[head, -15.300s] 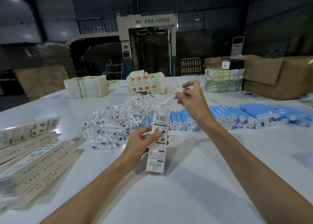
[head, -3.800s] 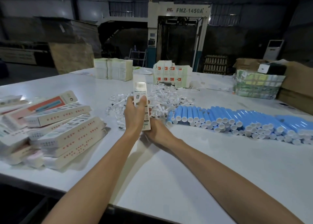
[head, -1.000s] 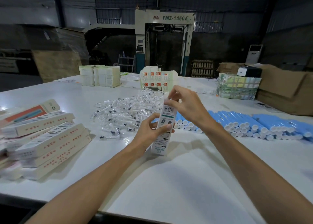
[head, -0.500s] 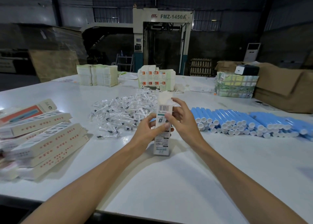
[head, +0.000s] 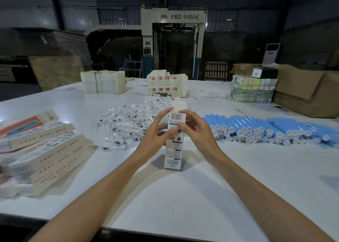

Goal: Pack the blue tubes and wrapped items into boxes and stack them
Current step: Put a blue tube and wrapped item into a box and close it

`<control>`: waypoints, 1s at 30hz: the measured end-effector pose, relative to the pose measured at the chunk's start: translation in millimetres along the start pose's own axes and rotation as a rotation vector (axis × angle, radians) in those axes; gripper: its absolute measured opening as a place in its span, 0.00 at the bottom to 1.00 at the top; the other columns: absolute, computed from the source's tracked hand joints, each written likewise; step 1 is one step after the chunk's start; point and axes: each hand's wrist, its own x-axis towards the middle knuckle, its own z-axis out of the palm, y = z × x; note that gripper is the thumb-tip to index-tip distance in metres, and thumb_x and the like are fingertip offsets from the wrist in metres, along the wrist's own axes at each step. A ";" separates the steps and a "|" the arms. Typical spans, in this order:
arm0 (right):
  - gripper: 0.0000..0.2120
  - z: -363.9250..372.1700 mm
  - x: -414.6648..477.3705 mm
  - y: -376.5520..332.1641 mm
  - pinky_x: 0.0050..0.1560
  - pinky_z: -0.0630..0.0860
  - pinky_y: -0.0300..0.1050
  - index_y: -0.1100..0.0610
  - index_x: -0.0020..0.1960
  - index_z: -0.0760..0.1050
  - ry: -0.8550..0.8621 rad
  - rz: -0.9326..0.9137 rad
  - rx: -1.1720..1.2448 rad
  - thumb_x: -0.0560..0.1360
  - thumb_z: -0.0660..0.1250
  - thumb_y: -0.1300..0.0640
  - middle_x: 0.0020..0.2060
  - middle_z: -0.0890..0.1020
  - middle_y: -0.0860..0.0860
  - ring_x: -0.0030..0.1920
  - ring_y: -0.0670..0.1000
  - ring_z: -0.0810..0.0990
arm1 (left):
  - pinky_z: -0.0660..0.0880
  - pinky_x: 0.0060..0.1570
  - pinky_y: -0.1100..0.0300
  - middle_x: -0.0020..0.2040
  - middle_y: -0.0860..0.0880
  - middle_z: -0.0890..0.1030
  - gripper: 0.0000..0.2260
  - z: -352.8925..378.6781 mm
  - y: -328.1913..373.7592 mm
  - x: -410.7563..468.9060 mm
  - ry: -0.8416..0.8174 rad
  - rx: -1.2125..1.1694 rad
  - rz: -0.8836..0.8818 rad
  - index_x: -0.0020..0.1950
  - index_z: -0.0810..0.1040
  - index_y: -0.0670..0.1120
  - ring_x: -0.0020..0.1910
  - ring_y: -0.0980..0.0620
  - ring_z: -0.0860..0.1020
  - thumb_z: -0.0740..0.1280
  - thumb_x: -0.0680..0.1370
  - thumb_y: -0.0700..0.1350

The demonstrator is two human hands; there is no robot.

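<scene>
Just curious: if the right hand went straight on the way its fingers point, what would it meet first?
The upright box, which the right hand is pinching near its top. Beyond the box, probably the left hand, though depth is unclear.

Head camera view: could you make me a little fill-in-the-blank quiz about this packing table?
The box held by the left hand and the right hand has its top flap ___.
The tubes lying right of it are ___ with white caps.
The pile of closed boxes lies on the table's ___ side.
Missing words: open; blue; left.
</scene>
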 end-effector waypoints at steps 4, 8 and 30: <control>0.14 -3.3 3.7 0.8 0.59 0.81 0.49 0.52 0.67 0.76 -0.031 0.016 -0.018 0.82 0.70 0.57 0.56 0.86 0.51 0.57 0.53 0.84 | 0.86 0.48 0.54 0.60 0.51 0.88 0.24 -0.8 -0.7 2.3 -0.004 0.004 -0.001 0.78 0.71 0.64 0.58 0.48 0.87 0.73 0.84 0.50; 0.13 -8.3 5.0 2.0 0.58 0.82 0.49 0.52 0.67 0.74 -0.113 -0.023 -0.196 0.84 0.68 0.52 0.56 0.86 0.47 0.56 0.50 0.85 | 0.85 0.46 0.56 0.58 0.51 0.88 0.23 -3.6 -2.8 1.4 0.000 0.011 -0.020 0.76 0.73 0.63 0.58 0.48 0.87 0.74 0.83 0.51; 0.06 -29.5 13.0 -11.8 0.44 0.85 0.56 0.59 0.59 0.77 -0.031 -0.044 -0.184 0.86 0.62 0.62 0.43 0.87 0.55 0.44 0.55 0.88 | 0.87 0.49 0.49 0.60 0.51 0.88 0.22 6.8 3.4 -5.1 -0.079 -0.029 -0.100 0.71 0.76 0.66 0.63 0.45 0.84 0.76 0.81 0.49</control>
